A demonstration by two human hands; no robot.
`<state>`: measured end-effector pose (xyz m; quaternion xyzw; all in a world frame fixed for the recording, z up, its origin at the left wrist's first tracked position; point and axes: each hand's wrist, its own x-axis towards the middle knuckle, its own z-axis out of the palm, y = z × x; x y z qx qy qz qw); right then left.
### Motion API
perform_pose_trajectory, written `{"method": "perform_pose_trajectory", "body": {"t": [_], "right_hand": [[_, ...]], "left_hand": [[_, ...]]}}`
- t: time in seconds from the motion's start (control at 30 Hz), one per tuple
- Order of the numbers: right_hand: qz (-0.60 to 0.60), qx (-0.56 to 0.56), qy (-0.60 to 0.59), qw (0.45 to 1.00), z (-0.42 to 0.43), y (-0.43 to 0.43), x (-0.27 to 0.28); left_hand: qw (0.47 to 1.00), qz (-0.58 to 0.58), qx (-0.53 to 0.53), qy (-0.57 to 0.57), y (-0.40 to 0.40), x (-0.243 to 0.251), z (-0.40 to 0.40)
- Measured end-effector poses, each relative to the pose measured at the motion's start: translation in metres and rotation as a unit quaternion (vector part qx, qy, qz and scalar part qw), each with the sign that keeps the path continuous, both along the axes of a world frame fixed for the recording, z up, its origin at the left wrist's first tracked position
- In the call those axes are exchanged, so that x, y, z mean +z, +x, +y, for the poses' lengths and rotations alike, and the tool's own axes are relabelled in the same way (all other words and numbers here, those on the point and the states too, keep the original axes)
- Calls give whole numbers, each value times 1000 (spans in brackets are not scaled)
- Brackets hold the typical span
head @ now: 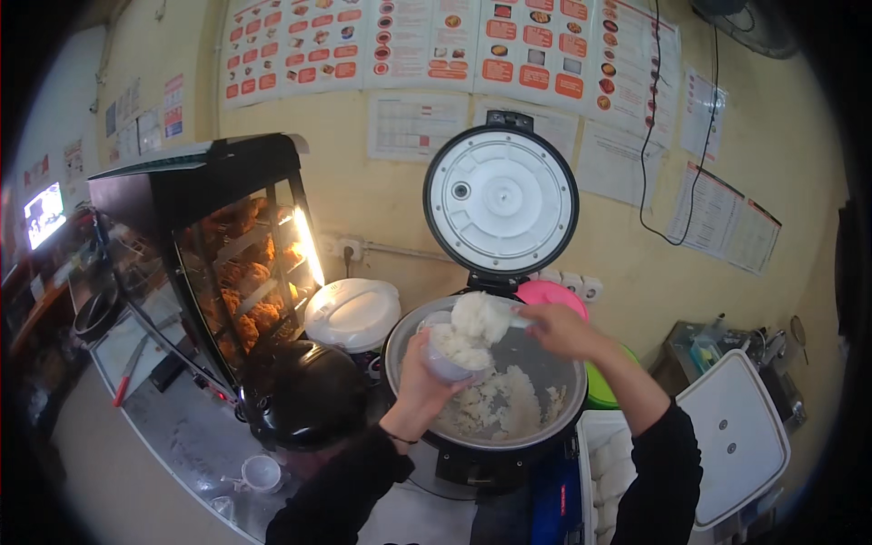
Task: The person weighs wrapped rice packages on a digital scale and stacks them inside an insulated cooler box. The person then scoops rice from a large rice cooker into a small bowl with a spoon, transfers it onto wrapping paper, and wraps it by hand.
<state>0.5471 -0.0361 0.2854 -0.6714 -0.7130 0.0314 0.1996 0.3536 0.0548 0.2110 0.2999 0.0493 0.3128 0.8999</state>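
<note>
My left hand (419,381) holds a small pale bowl (453,364) tilted over a large rice cooker (582,388), with white rice (463,346) in it. My right hand (555,330) grips the handle of a rice paddle (521,321). A big clump of rice (480,315) on the paddle's blade hangs at the bowl's upper edge. More cooked rice (514,402) lies along the bottom of the pot, whose round lid (503,197) stands raised behind it.
A lit display warmer (231,157) with fried chicken stands left. Near it are a white-lidded container (353,315), a black rounded appliance (306,395), a knife (122,390) and a small white cup (261,473). An open cooler (584,463) with wrapped white packets is at the right, its lid (732,436) tilted outward.
</note>
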Motion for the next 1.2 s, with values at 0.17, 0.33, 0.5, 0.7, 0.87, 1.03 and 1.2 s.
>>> {"method": "perform_pose_trajectory", "body": {"t": [0.17, 0.33, 0.5, 0.7, 0.87, 1.03, 1.2], "right_hand": [[-282, -3, 116, 952, -18, -46, -21], [-294, -42, 109, 949, -33, -23, 25], [-293, 0, 44, 955, -48, -41, 38], [-328, 27, 25, 944, -48, -62, 40], [-298, -28, 54, 953, -59, -65, 63], [-316, 36, 85, 944, -43, -71, 42], [-311, -16, 58, 948, -54, -77, 77]], "left_hand": [[998, -3, -24, -49, 4, 4, -4], [996, -56, -68, -16, 7, 1, -5], [996, -68, -38, 34, 2, -2, 0], [998, -38, -5, 51, 4, -6, -11], [995, -84, -44, 6, -6, 7, -18], [993, -100, -69, 8, -6, 7, -21], [993, -112, -47, 2, -10, 5, -18]]}}
